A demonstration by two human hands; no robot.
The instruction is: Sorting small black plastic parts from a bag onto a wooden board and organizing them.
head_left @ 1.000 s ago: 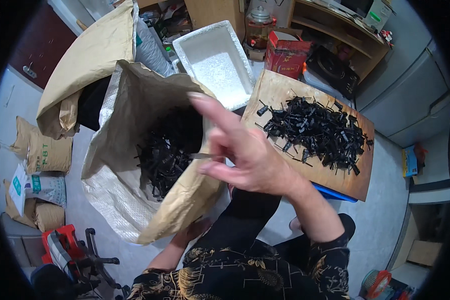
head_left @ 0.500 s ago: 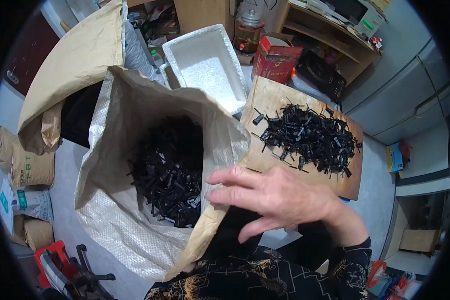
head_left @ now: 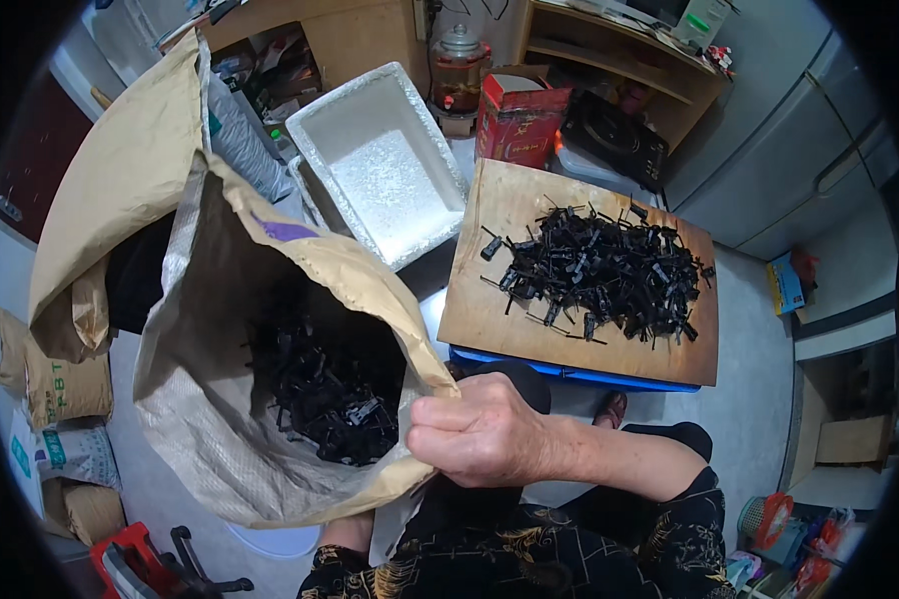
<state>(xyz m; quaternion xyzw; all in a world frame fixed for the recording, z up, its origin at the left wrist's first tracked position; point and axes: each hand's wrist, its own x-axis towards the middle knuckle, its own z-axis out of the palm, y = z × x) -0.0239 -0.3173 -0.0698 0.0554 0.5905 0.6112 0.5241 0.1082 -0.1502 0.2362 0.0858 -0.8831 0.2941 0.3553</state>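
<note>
A large woven sack (head_left: 220,469) with a tan paper outside and a whitish inside stands before me, its mouth tipped toward me. Many small black plastic parts (head_left: 340,399) with thin stems lie deep inside it. My right hand (head_left: 479,429) is closed in a fist around the right edge of the sack's rim. Of my left arm (head_left: 348,532) only the wrist area shows, below the front of the sack; its fingers are hidden behind the bag. Right of the sack, a heap of similar black parts (head_left: 609,265) lies on a wooden board (head_left: 479,319).
The board rests on something blue (head_left: 569,371). Behind the sack stands a white foam box (head_left: 370,175), with a red carton (head_left: 514,125) and a black hotplate (head_left: 614,140) farther right. Another tan sack (head_left: 120,180) leans at the left. A red-and-black item (head_left: 135,559) stands lower left.
My right hand has gone from spread fingers at the sack's rim to a closed grip on it. The rim has folded inward at the far side, and the view has shifted.
</note>
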